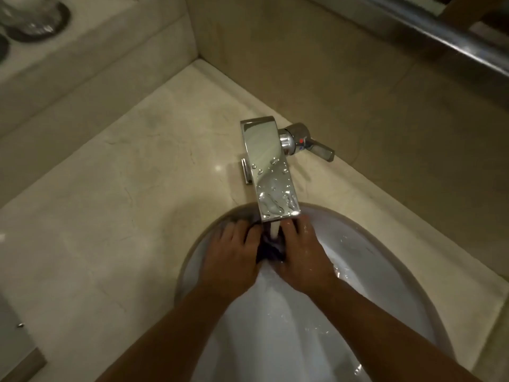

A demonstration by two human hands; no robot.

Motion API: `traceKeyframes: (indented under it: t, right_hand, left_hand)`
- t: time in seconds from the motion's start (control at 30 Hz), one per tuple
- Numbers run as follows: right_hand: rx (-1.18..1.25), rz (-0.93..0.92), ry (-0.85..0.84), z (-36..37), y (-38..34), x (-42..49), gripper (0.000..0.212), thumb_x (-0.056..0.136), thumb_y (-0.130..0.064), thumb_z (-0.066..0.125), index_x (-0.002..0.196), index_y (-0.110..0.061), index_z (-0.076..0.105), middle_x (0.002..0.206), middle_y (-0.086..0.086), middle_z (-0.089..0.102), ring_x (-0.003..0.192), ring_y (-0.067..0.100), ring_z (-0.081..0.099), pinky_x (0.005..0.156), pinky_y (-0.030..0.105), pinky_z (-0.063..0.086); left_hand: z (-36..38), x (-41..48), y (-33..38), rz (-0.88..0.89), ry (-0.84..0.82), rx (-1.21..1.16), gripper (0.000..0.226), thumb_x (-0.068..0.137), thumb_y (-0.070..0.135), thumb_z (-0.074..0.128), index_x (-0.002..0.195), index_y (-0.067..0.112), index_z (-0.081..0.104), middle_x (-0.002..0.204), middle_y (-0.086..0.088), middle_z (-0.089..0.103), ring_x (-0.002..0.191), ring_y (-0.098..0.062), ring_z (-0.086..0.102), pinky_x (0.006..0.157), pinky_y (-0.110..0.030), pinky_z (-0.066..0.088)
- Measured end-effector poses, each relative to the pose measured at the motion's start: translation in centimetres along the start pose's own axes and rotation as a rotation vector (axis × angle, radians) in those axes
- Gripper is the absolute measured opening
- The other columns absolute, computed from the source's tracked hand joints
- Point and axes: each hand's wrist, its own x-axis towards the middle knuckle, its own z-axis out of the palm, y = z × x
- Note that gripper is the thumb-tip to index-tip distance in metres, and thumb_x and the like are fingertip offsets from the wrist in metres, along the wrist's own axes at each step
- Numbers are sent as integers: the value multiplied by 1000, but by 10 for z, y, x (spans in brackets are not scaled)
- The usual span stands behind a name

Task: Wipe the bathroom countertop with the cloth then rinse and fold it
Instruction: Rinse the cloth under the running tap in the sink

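Observation:
A dark cloth (271,248) is bunched between my two hands inside the white sink (391,260), right under the chrome faucet spout (271,172). Water runs from the spout onto the cloth. My left hand (234,255) grips the cloth's left side and my right hand (300,255) grips its right side, fingers curled into it. Most of the cloth is hidden by my hands. The beige marble countertop (115,205) surrounds the sink.
The faucet's lever handle (311,144) sticks out to the right behind the spout. A raised ledge at the far left carries glassware on dark coasters (35,20). A metal rail (451,37) runs along the wall at top right.

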Motion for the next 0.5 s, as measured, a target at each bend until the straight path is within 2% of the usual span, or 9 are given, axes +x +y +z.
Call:
traceKeyframes:
  t: [0.07, 0.13, 0.2, 0.3, 0.33, 0.4, 0.5]
  right_hand:
    - [-37, -71, 37, -9, -6, -13, 85, 74, -55, 74, 143, -16, 43, 147, 16, 41, 133, 34, 43, 102, 51, 45]
    - [-190, -82, -26, -11, -5, -24, 104, 71, -72, 72, 152, -17, 37, 159, 13, 28, 147, 36, 26, 106, 60, 36]
    - [-249, 2, -123, -11, -2, -31, 118, 65, -82, 67, 158, -28, 20, 165, 8, 16, 150, 35, 19, 102, 61, 41]
    - [-270, 157, -293, 2, 5, -36, 124, 62, -88, 58, 156, -40, -7, 166, 6, -3, 148, 38, 17, 100, 55, 48]
    - [-300, 190, -348, 8, 7, -36, 121, 65, -87, 57, 156, -40, -8, 165, 6, -4, 146, 39, 19, 100, 54, 49]
    - [-379, 213, -357, 20, 12, -33, 110, 75, -78, 60, 156, -37, -2, 162, 11, 11, 139, 40, 29, 100, 52, 48]
    - [-468, 170, -267, 31, 17, -26, 91, 82, -58, 68, 148, -27, 15, 143, 18, 40, 119, 38, 50, 91, 49, 52]
  left_hand:
    - [-16, -5, 0, 91, 87, -17, 48, 70, 37, 76, 110, 13, 62, 114, -11, 63, 105, -30, 57, 92, -46, 47]
    - [-17, -10, 0, 182, -18, -19, 57, 71, 47, 72, 116, 13, 61, 130, -11, 57, 123, -30, 51, 106, -49, 38]
    - [-4, -11, 0, 199, -196, 32, 78, 74, 60, 66, 135, 15, 50, 146, -9, 45, 135, -30, 42, 112, -49, 33]
    - [19, -14, 3, 113, -331, 76, 103, 73, 78, 59, 151, 16, 32, 151, -9, 40, 137, -31, 39, 111, -50, 33]
    - [26, -16, 3, 106, -344, 76, 105, 72, 79, 61, 151, 15, 33, 149, -11, 42, 136, -32, 41, 111, -50, 34]
    - [37, -18, 1, 110, -325, 86, 98, 70, 71, 68, 143, 11, 42, 141, -12, 50, 130, -31, 48, 109, -48, 39]
    - [49, -19, -2, 115, -191, 87, 76, 80, 67, 54, 128, 9, 54, 121, -11, 62, 109, -27, 60, 97, -42, 50]
